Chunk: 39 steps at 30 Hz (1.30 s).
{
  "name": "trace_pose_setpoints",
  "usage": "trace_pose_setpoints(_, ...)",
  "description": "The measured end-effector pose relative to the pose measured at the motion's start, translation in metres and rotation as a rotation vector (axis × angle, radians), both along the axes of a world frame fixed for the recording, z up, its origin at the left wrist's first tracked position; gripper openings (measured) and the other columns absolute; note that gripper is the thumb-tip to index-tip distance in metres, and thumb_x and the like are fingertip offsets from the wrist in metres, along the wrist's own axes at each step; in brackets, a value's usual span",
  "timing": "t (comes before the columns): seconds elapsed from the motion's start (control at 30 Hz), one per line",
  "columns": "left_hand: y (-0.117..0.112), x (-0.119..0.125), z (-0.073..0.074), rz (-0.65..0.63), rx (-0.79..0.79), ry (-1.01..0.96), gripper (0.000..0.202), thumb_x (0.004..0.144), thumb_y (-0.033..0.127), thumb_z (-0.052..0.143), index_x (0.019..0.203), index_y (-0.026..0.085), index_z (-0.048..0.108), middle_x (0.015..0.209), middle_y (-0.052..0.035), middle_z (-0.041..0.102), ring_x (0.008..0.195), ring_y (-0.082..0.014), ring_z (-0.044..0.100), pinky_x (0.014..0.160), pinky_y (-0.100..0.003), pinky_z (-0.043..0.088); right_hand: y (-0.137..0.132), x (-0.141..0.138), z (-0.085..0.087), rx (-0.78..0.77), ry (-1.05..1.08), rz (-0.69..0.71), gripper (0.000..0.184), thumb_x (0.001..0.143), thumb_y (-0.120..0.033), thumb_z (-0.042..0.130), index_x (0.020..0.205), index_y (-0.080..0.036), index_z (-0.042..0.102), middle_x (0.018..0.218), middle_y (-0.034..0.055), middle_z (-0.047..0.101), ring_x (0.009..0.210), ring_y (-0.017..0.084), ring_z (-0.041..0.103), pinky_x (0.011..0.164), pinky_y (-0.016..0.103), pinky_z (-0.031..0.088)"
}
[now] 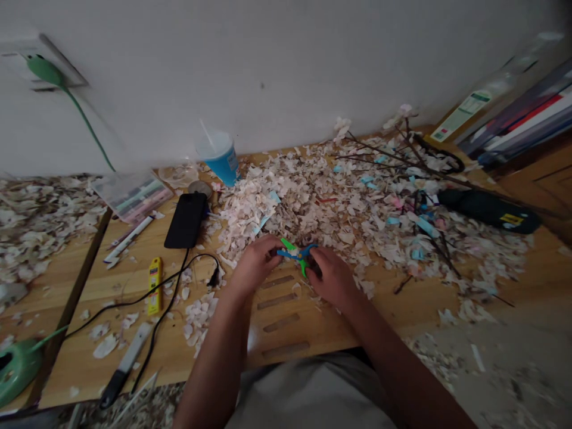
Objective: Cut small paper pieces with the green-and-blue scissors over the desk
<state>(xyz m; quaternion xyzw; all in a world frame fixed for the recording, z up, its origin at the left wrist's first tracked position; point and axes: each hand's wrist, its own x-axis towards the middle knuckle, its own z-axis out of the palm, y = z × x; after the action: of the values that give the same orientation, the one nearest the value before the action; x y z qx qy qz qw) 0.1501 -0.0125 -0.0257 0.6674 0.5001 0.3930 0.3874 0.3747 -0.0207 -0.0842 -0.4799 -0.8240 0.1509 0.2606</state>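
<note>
Scissors [298,254], one pair, blue and green: over the table [324,333], near the petals [295,190]; one end grasped in your right hand [334,279]; your left hand [255,266] curled at the other, its hold unclear

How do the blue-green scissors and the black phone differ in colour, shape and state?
The scissors are blue and green; the phone is black. The scissors have slim crossed parts, spread open; the phone is one rectangular slab. The right hand grips the scissors; no hand touches the phone. Both are close to pale petals.
</note>
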Motion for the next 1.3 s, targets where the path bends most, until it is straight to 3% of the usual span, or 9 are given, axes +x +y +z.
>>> trace_pose_setpoints(0.13,0.000,0.003,-0.007,0.039,-0.077,-0.068,0.018,0.078,0.014,0.066,0.093,0.020,0.073,0.087,-0.0029,0.068,0.080,-0.0150,0.061,0.074,-0.025,0.046,0.001,0.001,-0.004,0.051,0.025,-0.012,0.030,0.085,-0.020,0.054,0.114,-0.018,0.060,0.105,0.0144,0.069,0.100,0.029,0.064,0.086,0.042,0.054)
trace_pose_setpoints(0.3,0.000,0.027,-0.021,0.161,-0.466,-0.701,0.028,0.070,0.035,0.082,0.086,0.016,0.069,0.071,0.0005,0.066,0.061,-0.0105,0.058,0.061,-0.022,0.046,0.002,0.001,-0.007,0.074,0.050,-0.041,0.030,0.086,-0.021,0.053,0.116,-0.018,0.060,0.104,0.0146,0.069,0.098,0.030,0.065,0.083,0.042,0.055)
trace_pose_setpoints(0.37,-0.001,0.039,-0.023,0.219,-0.548,-0.923,0.033,0.065,0.038,0.086,0.081,0.015,0.067,0.068,0.0011,0.065,0.059,-0.0090,0.058,0.060,-0.021,0.046,0.001,0.000,-0.007,0.072,0.057,-0.061,0.032,0.086,-0.022,0.053,0.117,-0.019,0.059,0.104,0.0142,0.069,0.098,0.030,0.066,0.084,0.043,0.055)
trace_pose_setpoints(0.43,-0.003,0.048,-0.023,0.256,-0.567,-1.018,0.036,0.062,0.037,0.089,0.080,0.015,0.067,0.068,0.0011,0.065,0.058,-0.0082,0.058,0.059,-0.020,0.047,0.001,-0.001,-0.007,0.064,0.062,-0.078,0.033,0.086,-0.022,0.052,0.118,-0.019,0.059,0.104,0.0140,0.069,0.097,0.030,0.066,0.083,0.043,0.055)
trace_pose_setpoints(0.83,-0.004,0.057,-0.030,0.392,-0.277,-0.728,0.035,0.071,0.045,0.082,0.083,0.017,0.066,0.068,0.0016,0.065,0.059,-0.0094,0.057,0.062,-0.022,0.046,0.000,-0.001,-0.007,0.020,0.054,-0.089,0.037,0.083,-0.024,0.055,0.118,-0.015,0.059,0.108,0.0182,0.069,0.098,0.032,0.066,0.083,0.045,0.056)
trace_pose_setpoints(1.3,-0.006,0.055,-0.030,0.404,-0.223,-0.585,0.023,0.077,0.037,0.076,0.086,0.018,0.067,0.070,0.0007,0.065,0.061,-0.0105,0.057,0.062,-0.022,0.046,0.002,0.001,-0.003,-0.017,0.077,-0.070,0.031,0.085,-0.022,0.052,0.116,-0.018,0.059,0.107,0.0154,0.070,0.099,0.030,0.067,0.084,0.043,0.056)
